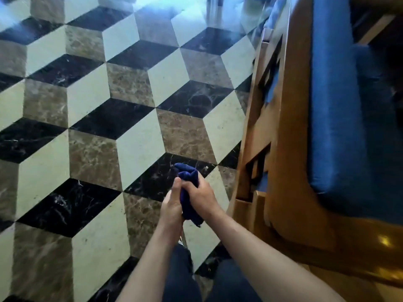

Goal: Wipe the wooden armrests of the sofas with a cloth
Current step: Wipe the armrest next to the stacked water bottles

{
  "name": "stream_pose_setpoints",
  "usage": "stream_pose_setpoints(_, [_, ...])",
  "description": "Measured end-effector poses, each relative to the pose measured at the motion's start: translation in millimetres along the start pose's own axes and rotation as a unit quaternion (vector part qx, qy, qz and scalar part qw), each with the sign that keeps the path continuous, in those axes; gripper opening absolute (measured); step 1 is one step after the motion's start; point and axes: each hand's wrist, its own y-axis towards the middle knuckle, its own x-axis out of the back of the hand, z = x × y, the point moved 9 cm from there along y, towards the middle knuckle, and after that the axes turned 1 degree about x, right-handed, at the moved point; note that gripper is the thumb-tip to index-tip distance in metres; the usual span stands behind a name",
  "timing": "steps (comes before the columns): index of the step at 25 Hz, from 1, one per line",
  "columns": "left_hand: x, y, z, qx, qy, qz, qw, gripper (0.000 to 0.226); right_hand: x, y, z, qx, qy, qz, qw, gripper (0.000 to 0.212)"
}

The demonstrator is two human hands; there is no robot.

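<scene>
Blue cloth (189,192) is soft and light, bunched between both hands above the tiled floor (87,127). The left hand (172,205) and right hand (201,197) both grip it. It should fold easily over the wooden armrest (290,149) just beside them.

Bare forearms (250,243), no sleeves in view; dark navy trousers (181,277) below, a shoe tip (180,240)

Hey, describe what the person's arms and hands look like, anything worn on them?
Both forearms are bare as far as the frame shows: no sleeves in view, no gloves, no watch or bracelet visible. No rings can be made out on the left hand or right hand. Below the arms, dark trousers show.
</scene>
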Motion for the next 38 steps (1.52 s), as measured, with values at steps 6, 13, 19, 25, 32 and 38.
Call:
stream_pose_setpoints(6, [-28.9,55.9,-160.4,-0.047,0.104,0.121,0.986,0.083,-21.6,77.9,110.0,-0.011,0.136,-0.029,0.990,0.037])
stream_pose_setpoints(13, [-136.8,194.1,-291.7,-0.048,0.156,0.148,0.975,0.037,67.9,242.0,213.3,0.006,0.110,-0.124,0.986,0.035])
stream_pose_setpoints(19, [-241.7,287.3,-415.8,0.003,0.133,0.181,0.974,0.033,122.6,381.5,297.5,-0.075,0.076,-0.080,0.991,0.028])
stream_pose_setpoints(25, [-333.1,391.0,-532.5,-0.022,0.224,0.192,0.955,0.028,174.6,500.0,393.3,-0.066,0.190,-0.080,0.976,0.034])
stream_pose_setpoints(32, [-458.4,564.8,-690.7,-0.116,0.239,0.189,0.945,0.011,261.5,691.6,506.6,0.004,0.129,-0.262,0.956,0.026])
stream_pose_setpoints(38, [-586.1,666.3,-786.8,-0.095,0.328,0.262,0.903,0.006,335.5,792.6,592.1,0.024,0.107,-0.368,0.923,0.019])
